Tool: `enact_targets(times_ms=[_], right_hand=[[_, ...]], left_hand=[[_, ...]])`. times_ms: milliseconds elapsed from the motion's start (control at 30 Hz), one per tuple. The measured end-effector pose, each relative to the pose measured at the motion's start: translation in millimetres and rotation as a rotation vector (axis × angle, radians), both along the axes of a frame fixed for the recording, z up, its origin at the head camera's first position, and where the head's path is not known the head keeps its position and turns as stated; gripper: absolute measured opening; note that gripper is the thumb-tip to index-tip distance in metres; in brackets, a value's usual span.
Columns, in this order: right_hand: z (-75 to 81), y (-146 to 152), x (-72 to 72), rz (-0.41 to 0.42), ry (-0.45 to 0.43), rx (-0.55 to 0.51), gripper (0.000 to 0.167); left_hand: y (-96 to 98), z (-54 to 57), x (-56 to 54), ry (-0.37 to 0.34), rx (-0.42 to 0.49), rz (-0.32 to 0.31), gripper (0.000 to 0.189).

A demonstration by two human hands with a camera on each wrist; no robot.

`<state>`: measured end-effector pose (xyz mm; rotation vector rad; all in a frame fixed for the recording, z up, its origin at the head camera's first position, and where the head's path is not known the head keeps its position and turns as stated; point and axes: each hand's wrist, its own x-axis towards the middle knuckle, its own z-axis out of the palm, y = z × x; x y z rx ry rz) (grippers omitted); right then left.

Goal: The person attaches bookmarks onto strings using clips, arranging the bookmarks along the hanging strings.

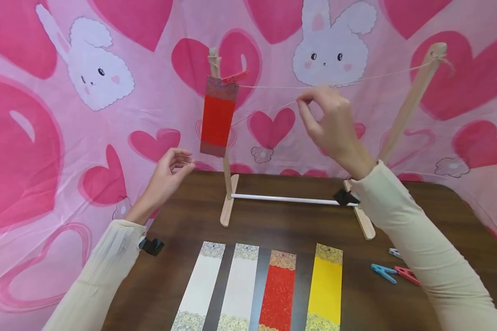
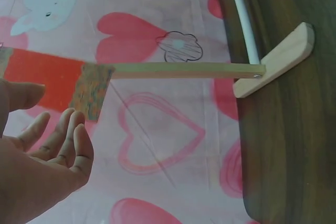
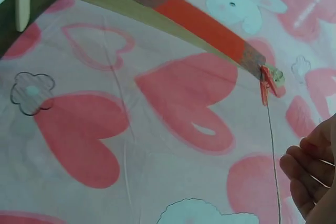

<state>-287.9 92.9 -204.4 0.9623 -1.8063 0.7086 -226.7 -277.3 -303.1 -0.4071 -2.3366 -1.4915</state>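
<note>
A red card (image 1: 218, 120) with patterned ends hangs from the left part of a string (image 1: 281, 87). A pink-red clothespin (image 3: 269, 84) clips its upper end to the string beside the left wooden post (image 1: 214, 64). My right hand (image 1: 329, 124) is raised near the string, thumb and index finger close together; the right wrist view shows loosely bent fingers beside the string and nothing held. My left hand (image 1: 170, 172) hovers low to the left of the card with fingers loosely bent and holds nothing. In the left wrist view its fingertips overlap the card's lower end (image 2: 90, 93).
Two white cards (image 1: 202, 280), a red one (image 1: 277, 294) and a yellow one (image 1: 325, 289) lie on the dark table (image 1: 286, 220). Several clothespins (image 1: 383, 273) lie at right. The right post (image 1: 414, 96) and white crossbar (image 1: 290, 199) complete the stand, before a heart-patterned cloth.
</note>
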Motion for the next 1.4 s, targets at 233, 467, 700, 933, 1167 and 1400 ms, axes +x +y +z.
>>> enact_targets(times_ms=[233, 467, 700, 933, 1167, 1400], right_hand=[[-19.4, 14.2, 16.0, 0.025, -0.036, 0.014, 0.011], [-31.8, 30.0, 30.4, 0.019, -0.04, 0.066, 0.01], [-49.8, 51.0, 44.6, 0.022, -0.111, 0.08, 0.013], [-71.1, 71.6, 61.7, 0.007, -0.145, 0.081, 0.015], [-98.8, 97.6, 82.4, -0.014, -0.206, 0.085, 0.023], [-134.1, 125.2, 107.6, -0.099, -0.312, 0.07, 0.026]], left_hand=[[0.5, -7.1, 13.4, 0.025, -0.044, 0.029, 0.034], [0.2, -17.1, 27.7, 0.069, -0.1, 0.058, 0.033], [3.1, -31.1, 36.0, 0.09, -0.146, 0.097, 0.031], [12.4, -36.4, 51.1, 0.054, -0.172, 0.09, 0.031], [21.4, -46.5, 67.3, 0.01, -0.232, 0.091, 0.033], [20.9, -65.0, 79.2, -0.026, -0.261, 0.109, 0.033]])
